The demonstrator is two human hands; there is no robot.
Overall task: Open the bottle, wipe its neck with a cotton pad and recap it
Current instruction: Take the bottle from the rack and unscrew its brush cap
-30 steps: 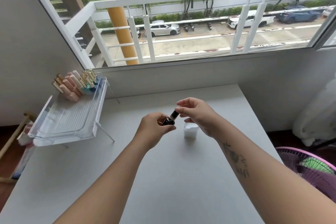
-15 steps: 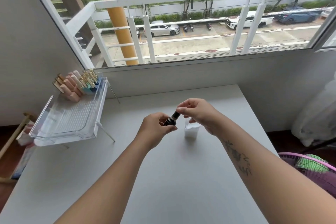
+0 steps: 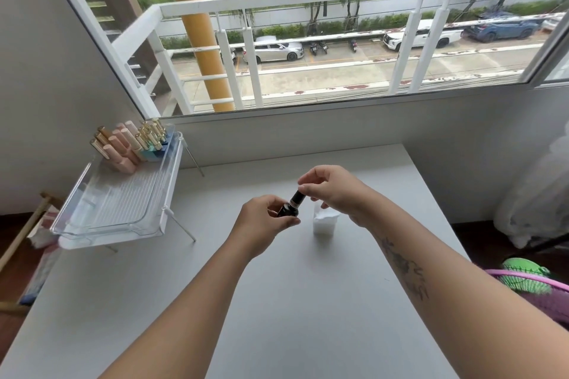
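Note:
A small dark bottle (image 3: 287, 209) is held tilted above the white table (image 3: 308, 301). My left hand (image 3: 264, 221) is wrapped around its body. The fingertips of my right hand (image 3: 332, 191) pinch the black cap (image 3: 298, 196) at the bottle's upper end. A thin light band shows between cap and body. Just right of the bottle, a small clear cup of white cotton pads (image 3: 324, 222) stands on the table, partly behind my right wrist.
A clear plastic tray on thin legs (image 3: 117, 209) stands at the table's left, with several pink and gold cosmetic tubes (image 3: 129, 144) at its far end. A low wall and window run behind the table. A pink fan (image 3: 529, 289) sits low right.
My right fingers have shifted on the cap and the bottle sits slightly more upright. Both hands stay in the same place above the table.

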